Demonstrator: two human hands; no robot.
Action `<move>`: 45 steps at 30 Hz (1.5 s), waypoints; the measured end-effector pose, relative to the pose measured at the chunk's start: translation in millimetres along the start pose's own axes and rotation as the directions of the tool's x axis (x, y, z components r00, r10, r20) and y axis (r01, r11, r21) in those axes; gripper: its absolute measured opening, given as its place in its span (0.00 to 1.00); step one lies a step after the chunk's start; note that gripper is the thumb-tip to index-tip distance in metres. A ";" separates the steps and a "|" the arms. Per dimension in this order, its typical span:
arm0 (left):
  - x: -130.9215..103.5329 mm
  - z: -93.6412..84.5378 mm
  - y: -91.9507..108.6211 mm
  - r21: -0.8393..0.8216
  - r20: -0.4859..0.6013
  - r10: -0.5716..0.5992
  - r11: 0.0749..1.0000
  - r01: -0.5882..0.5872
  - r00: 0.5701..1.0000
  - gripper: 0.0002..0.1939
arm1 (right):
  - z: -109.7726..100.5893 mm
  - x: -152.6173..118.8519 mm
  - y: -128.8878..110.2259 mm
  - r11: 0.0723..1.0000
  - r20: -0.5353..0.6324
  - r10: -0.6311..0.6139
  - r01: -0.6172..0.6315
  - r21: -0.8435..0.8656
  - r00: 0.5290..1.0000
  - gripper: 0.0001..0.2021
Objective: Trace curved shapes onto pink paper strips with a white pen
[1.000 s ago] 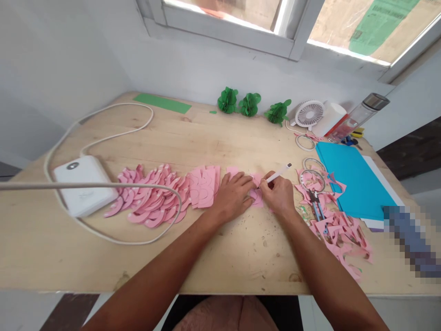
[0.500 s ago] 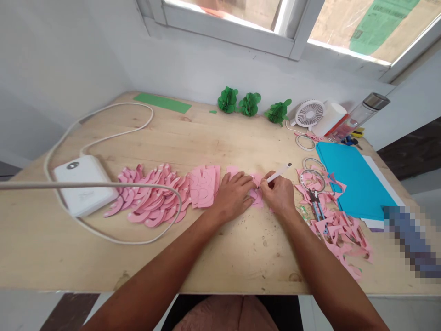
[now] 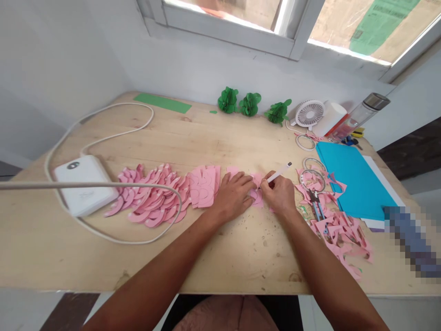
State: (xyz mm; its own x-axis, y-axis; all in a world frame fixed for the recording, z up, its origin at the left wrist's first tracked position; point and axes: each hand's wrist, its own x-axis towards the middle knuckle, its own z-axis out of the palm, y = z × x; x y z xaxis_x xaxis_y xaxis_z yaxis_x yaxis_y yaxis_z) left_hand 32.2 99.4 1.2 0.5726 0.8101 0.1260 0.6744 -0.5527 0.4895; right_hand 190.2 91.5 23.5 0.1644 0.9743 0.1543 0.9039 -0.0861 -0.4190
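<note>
My right hand (image 3: pixel 279 194) grips a white pen (image 3: pixel 279 172), its tip down on a piece of pink paper (image 3: pixel 257 196) marked with curved outlines. Flat on the pink paper just left of the tip lies my left hand (image 3: pixel 235 194), fingers stretched out and holding nothing. Both hands partly cover the paper. Beside my left hand sits a stack of pink paper pieces (image 3: pixel 202 187) with drawn curves. Further left spreads a heap of cut, curved pink paper strips (image 3: pixel 156 200).
A white power bank (image 3: pixel 84 186) and its looping cable (image 3: pixel 129 242) occupy the left side. Right of my hands lie pink paper scraps (image 3: pixel 351 232), pliers (image 3: pixel 316 207), tape rolls (image 3: pixel 305 142) and blue sheets (image 3: pixel 358 179). Green paper shapes (image 3: pixel 250 104), a fan (image 3: pixel 309 113) and a bottle (image 3: pixel 358 118) stand behind.
</note>
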 end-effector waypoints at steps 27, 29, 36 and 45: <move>0.2 1.8 -1.5 0.007 -0.026 0.020 1.000 -0.019 0.999 0.13 | -0.2 1.1 -0.4 0.999 0.007 0.006 -0.006 -0.043 1.000 0.11; 0.0 1.4 -1.2 0.002 -0.026 0.019 1.000 -0.019 0.999 0.13 | -0.2 1.1 -0.1 0.999 0.004 0.003 -0.003 -0.044 1.000 0.11; 0.2 1.8 -1.5 -0.001 -0.025 0.013 1.000 -0.013 1.000 0.13 | -1.3 0.6 -1.3 0.999 0.015 0.007 -0.006 -0.033 1.000 0.11; 0.2 1.7 -1.4 0.006 -0.015 0.012 1.000 -0.012 1.000 0.13 | -1.5 0.1 -1.5 0.999 0.018 0.004 -0.004 -0.038 1.000 0.11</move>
State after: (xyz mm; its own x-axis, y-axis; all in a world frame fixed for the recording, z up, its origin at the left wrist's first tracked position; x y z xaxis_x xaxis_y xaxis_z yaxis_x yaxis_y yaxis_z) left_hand 32.2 99.9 -0.8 0.5731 0.8066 0.1449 0.6706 -0.5632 0.4828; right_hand 189.5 91.4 25.4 0.1611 0.9775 0.1364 0.9176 -0.0974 -0.3854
